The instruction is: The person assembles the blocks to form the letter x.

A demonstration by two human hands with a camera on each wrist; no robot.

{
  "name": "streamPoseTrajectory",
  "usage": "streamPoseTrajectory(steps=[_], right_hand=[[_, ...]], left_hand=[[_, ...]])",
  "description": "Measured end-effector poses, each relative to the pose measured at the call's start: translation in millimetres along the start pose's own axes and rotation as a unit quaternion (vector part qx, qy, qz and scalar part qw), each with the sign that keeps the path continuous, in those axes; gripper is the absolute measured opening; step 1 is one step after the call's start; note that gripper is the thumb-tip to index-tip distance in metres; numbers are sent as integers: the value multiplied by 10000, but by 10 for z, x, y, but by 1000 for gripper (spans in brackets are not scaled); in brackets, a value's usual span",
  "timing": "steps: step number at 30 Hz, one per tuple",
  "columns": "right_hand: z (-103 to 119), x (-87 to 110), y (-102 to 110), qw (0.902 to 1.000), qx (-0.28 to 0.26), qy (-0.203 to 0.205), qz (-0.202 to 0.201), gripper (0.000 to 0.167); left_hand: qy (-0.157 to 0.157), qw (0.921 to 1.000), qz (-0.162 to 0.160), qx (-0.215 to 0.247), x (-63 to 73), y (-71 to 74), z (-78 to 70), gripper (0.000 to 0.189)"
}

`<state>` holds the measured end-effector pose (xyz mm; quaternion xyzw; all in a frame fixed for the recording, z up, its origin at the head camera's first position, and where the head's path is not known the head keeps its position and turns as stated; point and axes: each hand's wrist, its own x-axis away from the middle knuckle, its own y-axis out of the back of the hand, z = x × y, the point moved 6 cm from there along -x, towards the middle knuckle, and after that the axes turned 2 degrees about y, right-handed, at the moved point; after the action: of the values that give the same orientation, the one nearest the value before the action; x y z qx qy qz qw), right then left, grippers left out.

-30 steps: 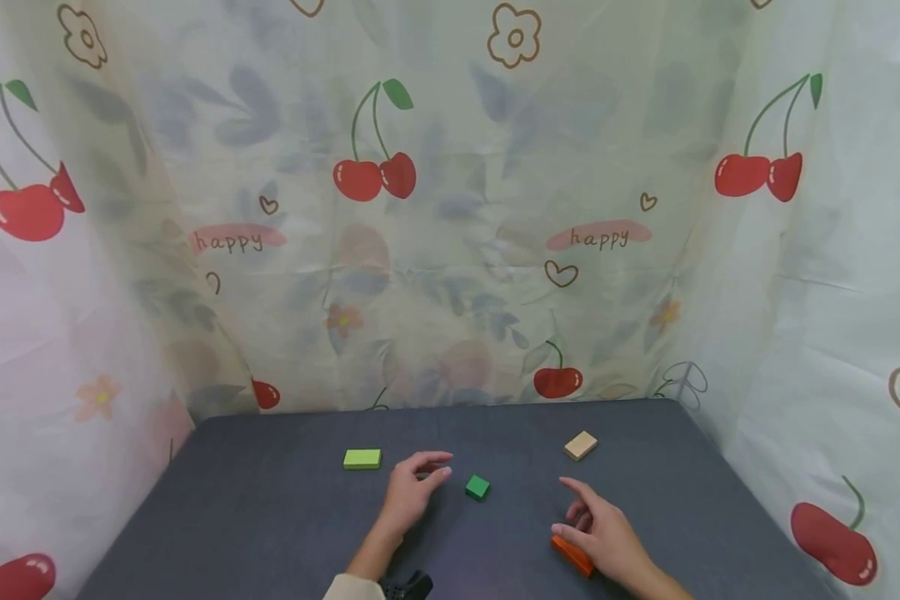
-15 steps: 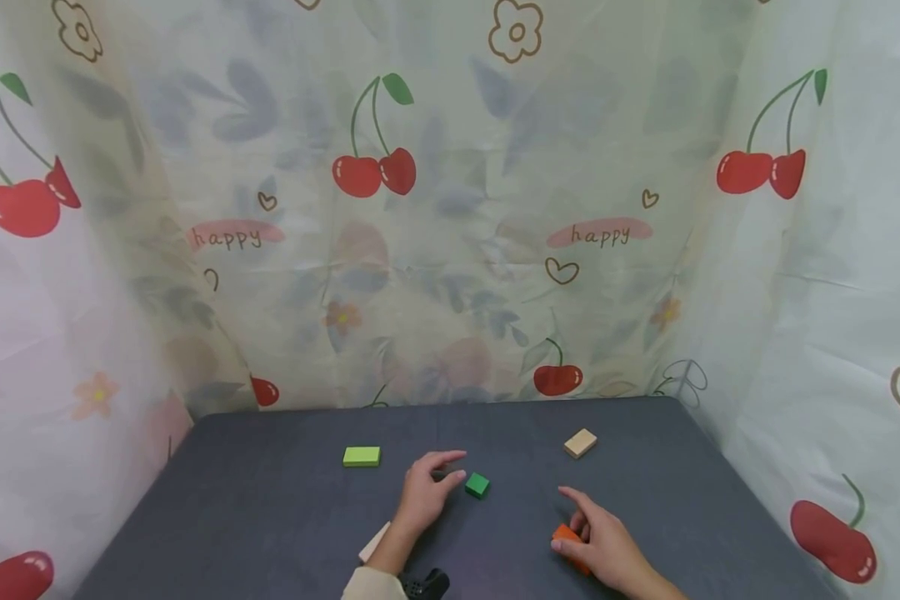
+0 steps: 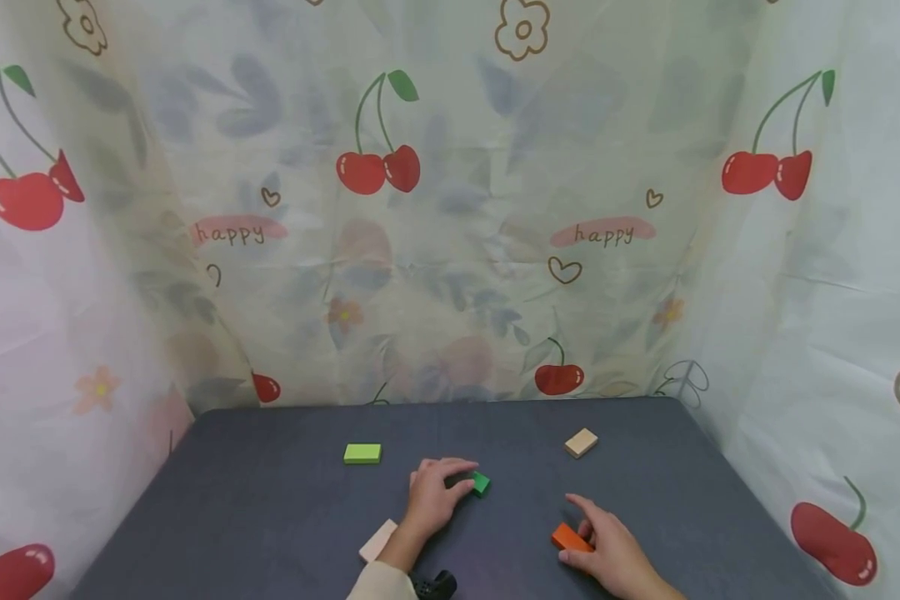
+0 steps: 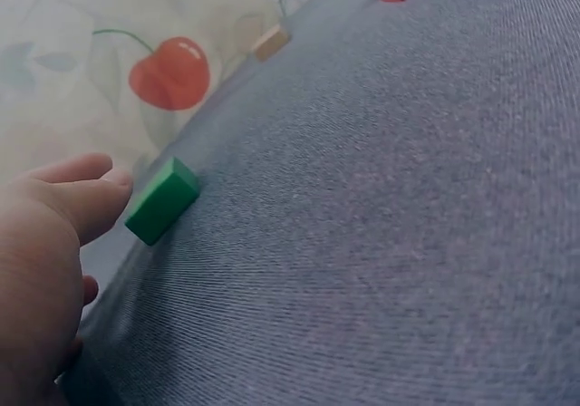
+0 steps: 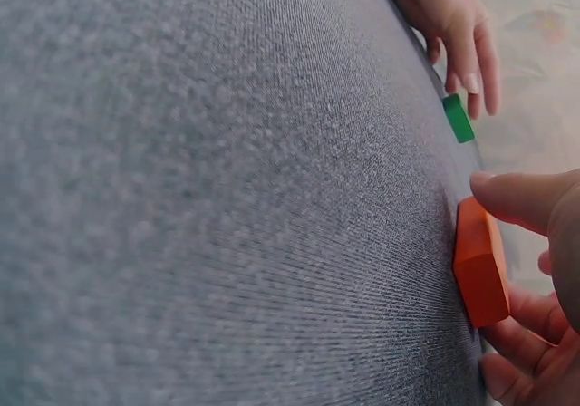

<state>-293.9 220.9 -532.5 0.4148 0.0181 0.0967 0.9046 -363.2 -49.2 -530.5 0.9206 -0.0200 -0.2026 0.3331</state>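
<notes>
My left hand (image 3: 433, 500) reaches over the table with its thumb and fingers spread around the left side of a small green block (image 3: 482, 483). Its fingertips overlap that block's edge in the head view; in the left wrist view the green block (image 4: 163, 204) sits just past the fingertips. An orange block (image 3: 567, 537) lies by my right hand (image 3: 611, 550), whose index finger points away from it. In the right wrist view the thumb is at one end of the orange block (image 5: 480, 261), and the other fingers, partly hidden, lie loosely behind it.
A lime-green block (image 3: 362, 454) lies farther back on the left, a tan block (image 3: 581, 443) at the back right. Beside my left forearm is a pale pink block (image 3: 378, 540). A patterned curtain (image 3: 450, 208) encloses the dark table (image 3: 255, 500) behind and at both sides.
My left hand has moved right to the green block, and the pale pink block has come out from behind that forearm. My right hand has shifted slightly, showing more of the orange block.
</notes>
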Motion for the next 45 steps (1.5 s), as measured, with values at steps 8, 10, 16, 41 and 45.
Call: streamPoseTrajectory(steps=[8, 10, 16, 41, 45], right_hand=[[-15, 69, -6, 9999, -3, -102, 3, 66], [-12, 82, -6, 10000, -17, -30, 13, 63], [-4, 110, 8, 9998, 88, 184, -9, 53], [66, 78, 59, 9982, 23, 565, 208, 39], [93, 73, 69, 9977, 120, 630, 198, 36]], left_hand=[[224, 9988, 172, -388, 7, -45, 32, 26], [291, 9983, 194, -474, 10, -50, 39, 25], [320, 9971, 140, -682, 14, -45, 13, 23], [259, 9964, 82, -805, 11, -53, -10, 19], [313, 9963, 110, -793, 13, -55, -18, 19]])
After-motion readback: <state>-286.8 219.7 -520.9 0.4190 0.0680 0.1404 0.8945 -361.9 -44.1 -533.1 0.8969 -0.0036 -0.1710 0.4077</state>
